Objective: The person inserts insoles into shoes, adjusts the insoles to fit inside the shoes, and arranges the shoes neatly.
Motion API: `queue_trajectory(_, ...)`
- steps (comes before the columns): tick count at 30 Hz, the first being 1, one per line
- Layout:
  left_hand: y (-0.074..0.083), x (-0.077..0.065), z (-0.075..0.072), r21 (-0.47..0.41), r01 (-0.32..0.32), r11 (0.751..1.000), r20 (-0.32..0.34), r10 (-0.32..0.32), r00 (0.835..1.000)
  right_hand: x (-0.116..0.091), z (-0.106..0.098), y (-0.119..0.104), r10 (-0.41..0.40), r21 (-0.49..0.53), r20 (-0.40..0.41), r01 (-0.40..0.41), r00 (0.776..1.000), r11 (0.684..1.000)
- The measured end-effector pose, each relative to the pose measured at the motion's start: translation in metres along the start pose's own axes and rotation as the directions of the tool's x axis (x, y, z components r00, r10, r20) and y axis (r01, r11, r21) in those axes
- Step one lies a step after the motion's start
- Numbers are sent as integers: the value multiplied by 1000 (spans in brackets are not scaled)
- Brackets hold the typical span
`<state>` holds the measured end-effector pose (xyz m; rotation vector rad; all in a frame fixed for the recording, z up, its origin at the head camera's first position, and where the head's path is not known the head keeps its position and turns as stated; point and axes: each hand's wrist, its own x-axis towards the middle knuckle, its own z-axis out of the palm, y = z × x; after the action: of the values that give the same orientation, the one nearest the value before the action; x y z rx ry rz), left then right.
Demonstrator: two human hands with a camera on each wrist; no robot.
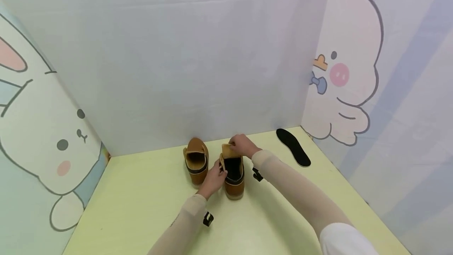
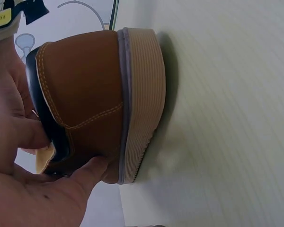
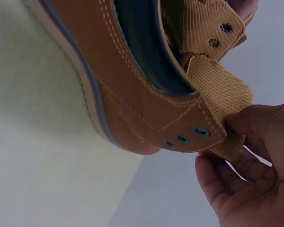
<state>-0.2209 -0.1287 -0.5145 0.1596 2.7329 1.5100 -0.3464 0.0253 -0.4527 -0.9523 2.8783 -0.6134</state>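
Observation:
A brown leather shoe (image 1: 234, 189) with a dark padded collar stands on the table, its heel toward me. My left hand (image 1: 213, 178) grips its left side at the collar, thumb and fingers on either side of the eyelet flap, as the left wrist view shows. With my right hand (image 3: 255, 161) I pinch the tan fabric tongue (image 3: 222, 94), which is pulled up out of the opening. Eyelets without laces (image 3: 182, 138) show on the flap in the right wrist view. The matching brown shoe (image 1: 198, 177) stands just left of my left hand.
A black insole (image 1: 294, 147) lies flat on the table to the right, near the back corner. The pale yellow table (image 1: 141, 192) ends at a white back wall (image 1: 198, 70), with cartoon-printed walls on both sides.

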Motion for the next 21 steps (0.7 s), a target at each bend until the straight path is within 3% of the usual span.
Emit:
queue_trajectory(9,-6,-10,-1,-29,10,1000,5,-9,1000,-35,9,-15,-167,-103,25,169,986,980)
queue_trajectory(13,-5,-9,-1,-46,0,999,17,1,1000,-49,15,-14,-214,-208,36,217,976,954)
queue_trajectory(16,-3,-6,-2,-64,-21,998,33,24,999,-55,18,-13,-269,-327,21,261,963,908)
queue_trajectory(21,0,-3,-3,-51,-7,999,54,10,999,-61,24,-10,-331,-497,42,307,943,812)
